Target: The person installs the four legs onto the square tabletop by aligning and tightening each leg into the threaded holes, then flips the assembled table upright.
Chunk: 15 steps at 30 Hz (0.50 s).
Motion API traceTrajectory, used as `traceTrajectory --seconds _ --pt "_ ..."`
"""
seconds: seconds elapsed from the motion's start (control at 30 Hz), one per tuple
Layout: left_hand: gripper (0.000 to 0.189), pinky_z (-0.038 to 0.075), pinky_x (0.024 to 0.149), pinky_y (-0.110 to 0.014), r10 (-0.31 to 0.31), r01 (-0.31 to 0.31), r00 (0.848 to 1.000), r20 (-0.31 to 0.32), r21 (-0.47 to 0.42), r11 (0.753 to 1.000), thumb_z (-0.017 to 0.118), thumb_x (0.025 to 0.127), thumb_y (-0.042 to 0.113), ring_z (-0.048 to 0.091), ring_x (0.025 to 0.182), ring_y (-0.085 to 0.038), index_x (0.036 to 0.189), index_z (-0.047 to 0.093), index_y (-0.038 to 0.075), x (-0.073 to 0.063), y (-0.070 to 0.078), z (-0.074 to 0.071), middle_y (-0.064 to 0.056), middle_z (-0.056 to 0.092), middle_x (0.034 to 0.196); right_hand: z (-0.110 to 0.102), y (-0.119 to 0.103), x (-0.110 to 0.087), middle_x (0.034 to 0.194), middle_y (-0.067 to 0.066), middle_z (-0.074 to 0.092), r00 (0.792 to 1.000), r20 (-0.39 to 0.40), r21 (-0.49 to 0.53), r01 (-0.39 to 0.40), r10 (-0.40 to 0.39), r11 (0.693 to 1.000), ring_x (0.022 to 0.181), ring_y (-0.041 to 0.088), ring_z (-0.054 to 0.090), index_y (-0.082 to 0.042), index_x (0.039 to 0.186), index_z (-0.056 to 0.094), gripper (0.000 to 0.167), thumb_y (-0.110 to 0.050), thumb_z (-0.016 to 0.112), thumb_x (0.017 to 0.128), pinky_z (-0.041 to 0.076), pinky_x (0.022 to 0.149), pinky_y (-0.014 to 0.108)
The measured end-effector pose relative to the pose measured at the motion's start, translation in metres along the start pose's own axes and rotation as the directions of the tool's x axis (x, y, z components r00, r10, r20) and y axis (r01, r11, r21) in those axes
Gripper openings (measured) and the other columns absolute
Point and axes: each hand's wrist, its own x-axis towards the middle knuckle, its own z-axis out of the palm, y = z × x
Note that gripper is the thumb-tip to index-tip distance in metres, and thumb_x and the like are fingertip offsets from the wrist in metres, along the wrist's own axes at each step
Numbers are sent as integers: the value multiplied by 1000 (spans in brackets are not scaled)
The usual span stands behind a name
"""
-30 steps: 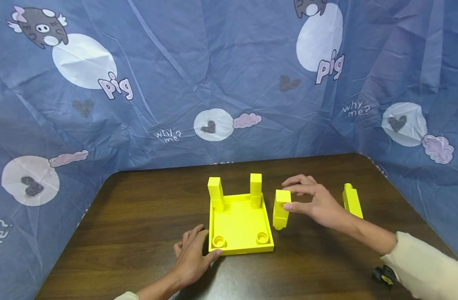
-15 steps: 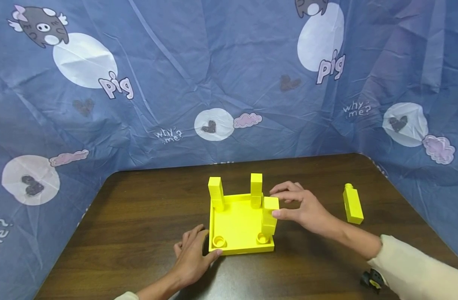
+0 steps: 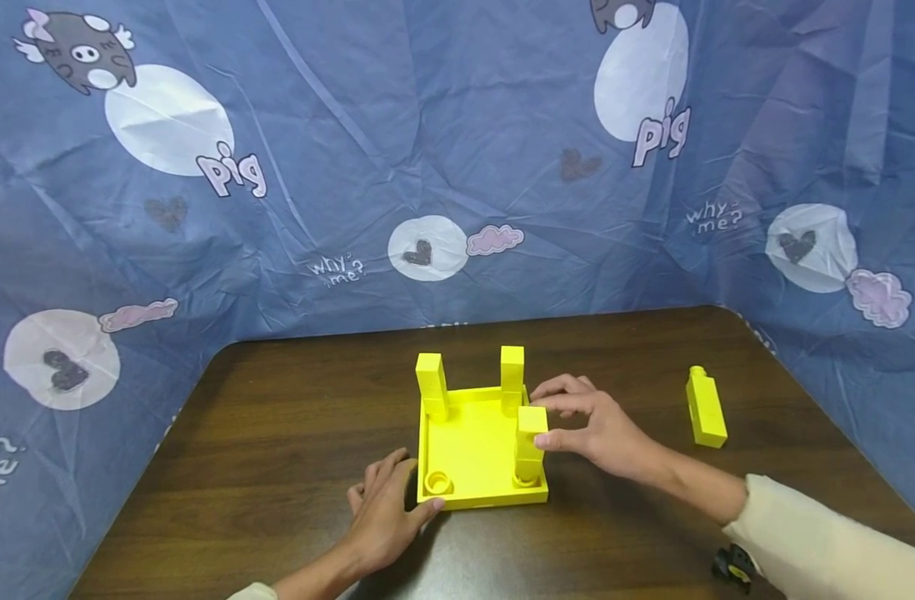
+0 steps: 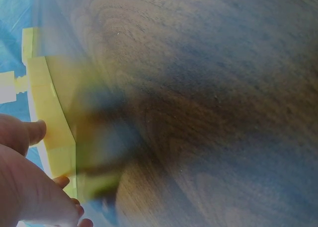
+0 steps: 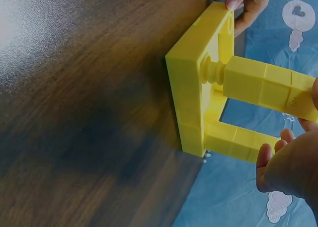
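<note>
A square yellow toy tabletop (image 3: 468,454) with a raised rim lies underside up on the table. My left hand (image 3: 386,518) holds its near left corner, thumb on the front edge and fingers along the left side. With thumb and fingers, my right hand (image 3: 596,427) pinches the upper part of a yellow block leg (image 3: 531,442). That leg stands over the near right corner; in the right wrist view its threaded stud (image 5: 214,73) meets the round socket, how deep I cannot tell. Two more legs, the far left leg (image 3: 432,385) and far right leg (image 3: 512,379), stand upright in the far corners.
The near left socket (image 3: 438,482) holds no leg. A loose yellow leg (image 3: 706,408) lies on the brown wooden table (image 3: 292,417) to the right. A small black object (image 3: 735,567) hangs near the right sleeve. Blue printed cloth (image 3: 315,167) surrounds the table's back and sides.
My right hand has carried the leg leftward from beside the tabletop and lowered it onto the near right socket. My left hand has stayed at its corner.
</note>
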Motion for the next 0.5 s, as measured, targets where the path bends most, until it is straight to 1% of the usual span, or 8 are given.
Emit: traceTrajectory --seconds 0.03,0.2,0.37,0.5 --pt "53 18 90 -60 0 0 1000 0 0 1000 73 85 34 32 129 -36 125 56 4 0 0 0 -20 40 145 1 0 0 120 4 60 1000 1 4 -4 4 1000 113 25 45 -13 112 73 36 -22 81 78 43 86 52" --pt "53 18 90 -60 2 -2 1000 -2 1 1000 73 85 34 33 129 -35 125 56 4 0 0 0 -20 40 145 4 3 -2 118 1 60 1000 3 6 -14 14 1000 112 25 43 -14 113 73 36 -23 81 78 40 86 52" --pt "52 18 90 -60 7 -7 1000 -11 6 1000 74 85 34 33 129 -35 125 57 5 1 0 0 -19 41 144 6 6 -2 116 -1 61 1000 -11 -8 12 -12 1000 110 24 44 -14 111 73 36 -23 82 77 40 86 48" --pt "52 18 90 -60 8 -8 1000 -12 8 1000 74 84 34 33 129 -35 124 57 5 1 0 0 -20 41 144 10 6 -3 114 -2 61 998 -47 -38 42 -43 998 108 20 45 -16 104 74 32 -22 84 74 40 87 46"
